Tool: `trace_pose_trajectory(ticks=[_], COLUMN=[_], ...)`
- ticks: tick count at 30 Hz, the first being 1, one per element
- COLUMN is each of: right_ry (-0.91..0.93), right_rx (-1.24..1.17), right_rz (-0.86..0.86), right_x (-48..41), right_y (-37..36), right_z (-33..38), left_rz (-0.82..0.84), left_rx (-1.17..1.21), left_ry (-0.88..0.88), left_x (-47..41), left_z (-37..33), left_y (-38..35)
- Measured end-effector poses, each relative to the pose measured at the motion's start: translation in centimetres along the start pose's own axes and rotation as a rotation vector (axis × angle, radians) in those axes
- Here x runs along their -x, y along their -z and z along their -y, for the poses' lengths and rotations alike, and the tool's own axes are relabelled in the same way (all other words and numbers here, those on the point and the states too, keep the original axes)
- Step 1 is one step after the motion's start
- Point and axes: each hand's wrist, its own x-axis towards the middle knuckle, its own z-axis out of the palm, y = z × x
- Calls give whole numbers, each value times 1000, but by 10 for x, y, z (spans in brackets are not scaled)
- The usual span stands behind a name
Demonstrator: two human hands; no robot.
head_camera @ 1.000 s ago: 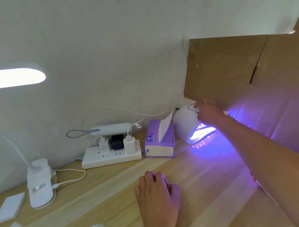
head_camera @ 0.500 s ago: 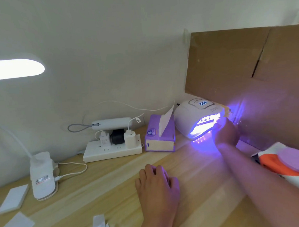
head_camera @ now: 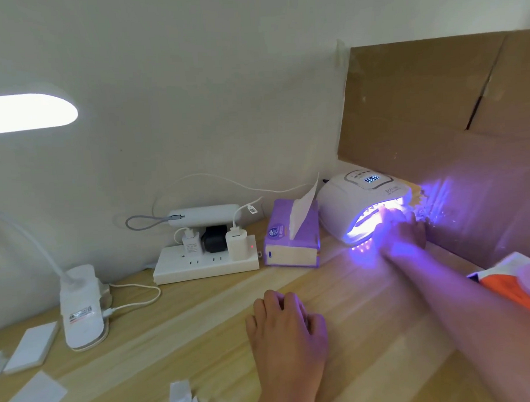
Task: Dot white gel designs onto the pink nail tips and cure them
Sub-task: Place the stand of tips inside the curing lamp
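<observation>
Pink nail tips are hidden, probably inside the glow. Left hand (head_camera: 289, 330) rests flat on the table (head_camera: 202, 325), fingers relaxed together, likely bracing. At the lit curing lamp (head_camera: 357, 196) mouth sits the right hand (head_camera: 403, 229), fingers too blurred to tell their hold.

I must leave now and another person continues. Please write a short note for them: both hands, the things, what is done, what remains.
Left hand rests palm down on the table, holding nothing.
Right hand is at the nail lamp's opening; blurred, so a hold cannot be told.
The lamp is lit, its display on. Nail tips are not in view.
Done: lamp on. Left: finish curing, check the tips.
</observation>
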Motion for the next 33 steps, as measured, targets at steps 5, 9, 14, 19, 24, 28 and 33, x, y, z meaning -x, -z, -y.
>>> trace_pose_trajectory(ticks=[5, 9, 14, 19, 24, 28, 33], right_ry=[62, 174, 193, 249, 248, 247, 175], right_rx=[-34, 73, 93, 131, 106, 80, -93], right_rz=[-144, -117, -78, -30, -72, -93, -88], right_x=[3, 9, 9, 8, 8, 12, 33], right_y=[1, 1, 2, 2, 2, 4, 10], right_z=[-1, 2, 3, 5, 5, 6, 5], left_rz=[-2, -9, -6, 11, 35, 73, 107], left_rx=[0, 10, 10, 18, 26, -3, 13], left_ry=[1, -4, 7, 15, 28, 51, 87], left_x=[0, 0, 0, 0, -1, -3, -2], left_z=[1, 1, 2, 0, 1, 3, 2], left_y=[-1, 0, 0, 0, 1, 0, 6])
